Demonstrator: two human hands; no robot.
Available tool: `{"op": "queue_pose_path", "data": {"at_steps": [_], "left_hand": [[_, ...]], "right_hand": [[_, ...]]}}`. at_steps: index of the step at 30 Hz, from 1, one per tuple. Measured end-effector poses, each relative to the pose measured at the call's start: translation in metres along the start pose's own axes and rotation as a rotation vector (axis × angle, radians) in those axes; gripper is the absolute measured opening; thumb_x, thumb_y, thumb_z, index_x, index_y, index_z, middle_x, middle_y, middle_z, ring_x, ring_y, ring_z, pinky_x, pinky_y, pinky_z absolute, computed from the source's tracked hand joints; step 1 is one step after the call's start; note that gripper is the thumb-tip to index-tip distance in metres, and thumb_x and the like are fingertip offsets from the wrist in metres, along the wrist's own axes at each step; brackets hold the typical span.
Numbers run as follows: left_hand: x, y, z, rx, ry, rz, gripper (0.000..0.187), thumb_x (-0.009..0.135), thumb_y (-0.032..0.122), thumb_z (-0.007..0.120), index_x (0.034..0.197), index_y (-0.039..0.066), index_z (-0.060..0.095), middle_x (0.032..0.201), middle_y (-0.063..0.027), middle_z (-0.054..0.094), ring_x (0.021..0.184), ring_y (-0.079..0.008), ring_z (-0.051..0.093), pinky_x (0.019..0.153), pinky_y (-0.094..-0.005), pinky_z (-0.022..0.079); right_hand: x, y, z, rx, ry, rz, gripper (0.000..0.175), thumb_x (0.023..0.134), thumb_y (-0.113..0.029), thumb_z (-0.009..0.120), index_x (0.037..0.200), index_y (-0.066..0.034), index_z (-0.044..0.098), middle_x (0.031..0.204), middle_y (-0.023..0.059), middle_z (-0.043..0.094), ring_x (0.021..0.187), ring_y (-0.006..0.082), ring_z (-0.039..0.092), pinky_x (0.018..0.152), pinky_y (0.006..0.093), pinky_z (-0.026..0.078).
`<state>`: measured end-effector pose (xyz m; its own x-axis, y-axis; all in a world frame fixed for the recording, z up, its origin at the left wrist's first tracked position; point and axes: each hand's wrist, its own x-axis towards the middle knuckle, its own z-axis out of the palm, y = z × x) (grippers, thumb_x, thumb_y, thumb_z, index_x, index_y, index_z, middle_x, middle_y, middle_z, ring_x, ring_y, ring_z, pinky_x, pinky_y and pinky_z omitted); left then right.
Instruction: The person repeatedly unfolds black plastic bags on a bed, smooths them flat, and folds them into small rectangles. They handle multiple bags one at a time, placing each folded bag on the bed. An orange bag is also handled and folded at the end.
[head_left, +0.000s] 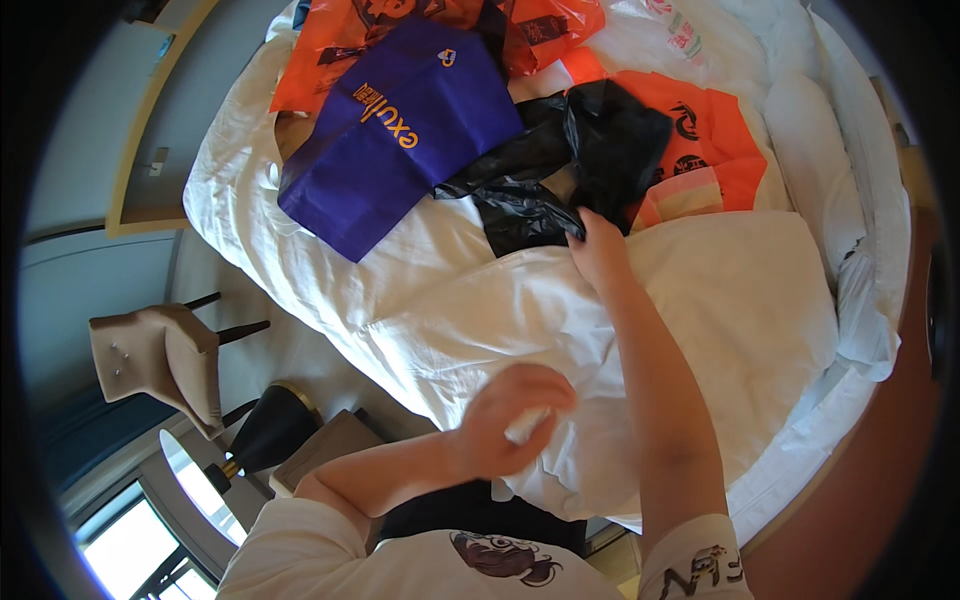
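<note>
My right hand (600, 247) grips the lower edge of a black plastic bag (622, 142), which lies crumpled and partly spread on the white bedding (465, 322). Blurred, my left hand (517, 420) hovers over the near side of the bed, fingers curled, with no object visible in it. A purple flat bag (420, 127) bearing yellow lettering lies left of the black one. Orange-red bags with dark printing (720, 142) lie to the right, partly under the black bag, and more orange plastic bags (555, 30) are at the far side.
White rumpled bedding (810, 135) runs along the right side, near a clear plastic bag (862, 307). On the left are a beige chair (157, 352), a black lamp (270, 427) and a wooden-edged shelf unit (124, 165). A window (135, 547) shows at the lower left.
</note>
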<state>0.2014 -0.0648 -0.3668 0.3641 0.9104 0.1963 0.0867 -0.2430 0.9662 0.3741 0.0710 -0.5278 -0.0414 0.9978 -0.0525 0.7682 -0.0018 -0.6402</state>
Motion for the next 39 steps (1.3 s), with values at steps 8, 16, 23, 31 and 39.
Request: {"op": "queue_pose_path", "data": {"at_steps": [8, 16, 23, 31, 39], "left_hand": [[-0.004, -0.017, 0.019, -0.462, 0.037, -0.511, 0.06, 0.084, -0.002, 0.061, 0.137, 0.005, 0.034, 0.132, -0.0093, 0.047, 0.121, -0.022, 0.047, 0.098, -0.036, 0.04], [-0.025, 0.057, 0.145, -0.543, -0.331, -0.641, 0.065, 0.081, 0.005, 0.07, 0.138, 0.004, 0.037, 0.127, -0.0106, 0.051, 0.117, -0.0179, 0.05, 0.099, -0.031, 0.039], [-0.08, 0.103, 0.26, 0.049, -0.369, -0.45, 0.027, 0.083, 0.014, 0.071, 0.105, 0.0, 0.064, 0.107, -0.0116, 0.064, 0.096, -0.0182, 0.061, 0.083, -0.0281, 0.047], [-0.073, 0.193, 0.249, 0.778, 0.133, 0.341, 0.021, 0.07, -0.006, 0.071, 0.089, 0.003, 0.065, 0.127, -0.0154, 0.053, 0.116, -0.0325, 0.053, 0.088, -0.0382, 0.048], [-0.12, 0.317, 0.239, -0.062, -0.035, 0.238, 0.022, 0.073, -0.009, 0.069, 0.093, -0.003, 0.06, 0.096, -0.0156, 0.063, 0.09, -0.027, 0.062, 0.083, -0.0328, 0.046]], "right_hand": [[-0.19, -0.05, -0.162, 0.461, 0.286, 0.084, 0.027, 0.074, 0.003, 0.058, 0.101, 0.0007, 0.059, 0.093, 0.0159, 0.061, 0.082, 0.0237, 0.061, 0.075, 0.0293, 0.047], [-0.362, -0.031, -0.189, 1.187, 0.787, 0.602, 0.041, 0.084, -0.003, 0.067, 0.122, 0.0017, 0.053, 0.119, 0.0099, 0.059, 0.109, 0.0168, 0.056, 0.097, 0.031, 0.041], [-0.459, 0.036, -0.206, 1.624, 0.79, 0.8, 0.041, 0.092, -0.008, 0.058, 0.13, -0.0005, 0.048, 0.129, 0.0102, 0.055, 0.119, 0.0223, 0.052, 0.103, 0.0369, 0.039], [-0.44, 0.015, -0.271, 0.959, 0.361, 0.626, 0.06, 0.091, -0.025, 0.063, 0.14, -0.003, 0.037, 0.14, 0.0102, 0.042, 0.124, 0.021, 0.044, 0.103, 0.0351, 0.034], [-0.569, -0.123, -0.464, 1.142, 0.507, -0.845, 0.04, 0.09, -0.021, 0.059, 0.124, -0.0015, 0.05, 0.122, 0.0118, 0.056, 0.106, 0.0225, 0.055, 0.096, 0.0366, 0.039]]}}
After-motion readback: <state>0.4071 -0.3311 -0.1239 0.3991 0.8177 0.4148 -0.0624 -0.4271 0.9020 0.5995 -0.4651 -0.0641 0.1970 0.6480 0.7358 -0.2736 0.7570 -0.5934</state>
